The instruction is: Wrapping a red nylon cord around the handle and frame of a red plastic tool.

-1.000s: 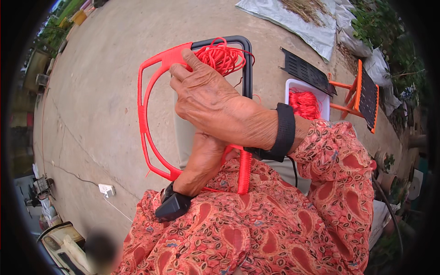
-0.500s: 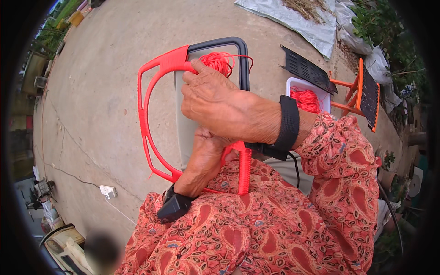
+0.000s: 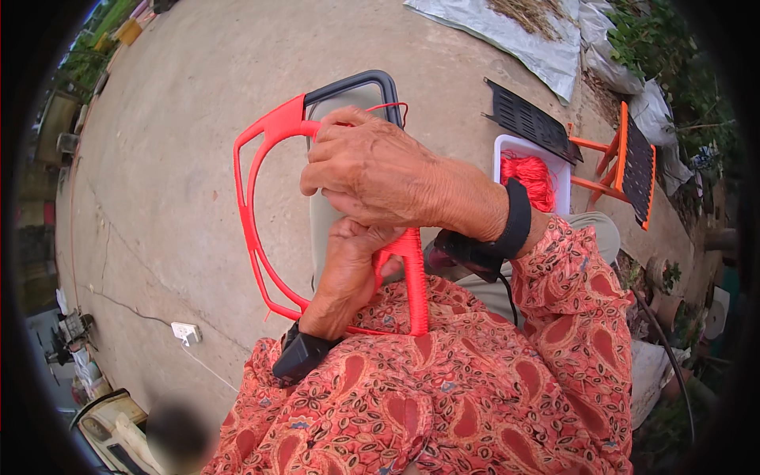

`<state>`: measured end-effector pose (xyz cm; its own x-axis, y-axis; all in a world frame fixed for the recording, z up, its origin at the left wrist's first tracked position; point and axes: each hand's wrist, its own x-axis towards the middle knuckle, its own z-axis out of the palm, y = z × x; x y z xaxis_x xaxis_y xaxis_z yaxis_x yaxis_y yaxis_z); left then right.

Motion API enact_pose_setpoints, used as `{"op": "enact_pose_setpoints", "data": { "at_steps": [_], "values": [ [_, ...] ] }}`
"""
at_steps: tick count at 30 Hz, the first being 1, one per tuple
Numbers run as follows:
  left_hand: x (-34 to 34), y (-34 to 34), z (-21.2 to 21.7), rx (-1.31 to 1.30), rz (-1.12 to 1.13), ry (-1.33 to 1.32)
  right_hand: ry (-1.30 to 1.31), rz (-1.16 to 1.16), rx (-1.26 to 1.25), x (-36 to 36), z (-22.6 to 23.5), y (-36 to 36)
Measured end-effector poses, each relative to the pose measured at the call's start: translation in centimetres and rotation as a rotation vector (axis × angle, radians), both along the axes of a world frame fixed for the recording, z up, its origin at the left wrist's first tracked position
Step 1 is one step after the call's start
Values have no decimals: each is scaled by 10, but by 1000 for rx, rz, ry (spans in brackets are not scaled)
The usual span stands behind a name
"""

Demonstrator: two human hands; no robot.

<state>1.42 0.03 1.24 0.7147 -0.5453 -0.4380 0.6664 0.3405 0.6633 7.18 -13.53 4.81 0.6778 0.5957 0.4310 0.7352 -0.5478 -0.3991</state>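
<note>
A chair-back frame [image 3: 261, 158] stands upright on my lap. Most of it is wrapped in red cord, and its top right corner [image 3: 372, 83] is still bare black. My left hand [image 3: 348, 273] grips the wrapped right bar [image 3: 416, 277] low down. My right hand [image 3: 372, 170] is closed over the upper part of the frame, covering the bundle of red cord, and a thin red strand [image 3: 392, 107] runs up from it beside the black corner. Both wrists wear black bands.
A white tub of red cord [image 3: 532, 178] sits on the concrete to my right, next to a black slatted panel [image 3: 526, 119] and an orange-framed stool [image 3: 629, 162]. A grey tarp [image 3: 514, 36] lies further off. A white power strip [image 3: 184, 331] lies at lower left.
My right hand has moved down and left across the frame, and the red cord bundle that showed at the top is now hidden under it. The left hand keeps its hold.
</note>
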Motion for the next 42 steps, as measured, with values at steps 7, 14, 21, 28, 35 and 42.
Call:
{"op": "enact_pose_setpoints", "data": {
  "at_steps": [7,14,21,28,35,42],
  "values": [
    [-3,-11,12,57,134,28,-181,-36,258,-4,-6,7],
    [5,4,5,-20,-21,-14,37,-450,836,-50,-1,-24],
    [4,5,3,6,-43,-56,752,-618,1052,-82,-56,-30],
    [2,5,8,4,-8,-37,490,-537,602,-86,-68,-26],
    [2,7,9,28,5,-36,396,-555,434,-84,-81,-27],
    [3,10,6,65,11,-69,540,-457,1011,-78,-62,-53]
  ]
}}
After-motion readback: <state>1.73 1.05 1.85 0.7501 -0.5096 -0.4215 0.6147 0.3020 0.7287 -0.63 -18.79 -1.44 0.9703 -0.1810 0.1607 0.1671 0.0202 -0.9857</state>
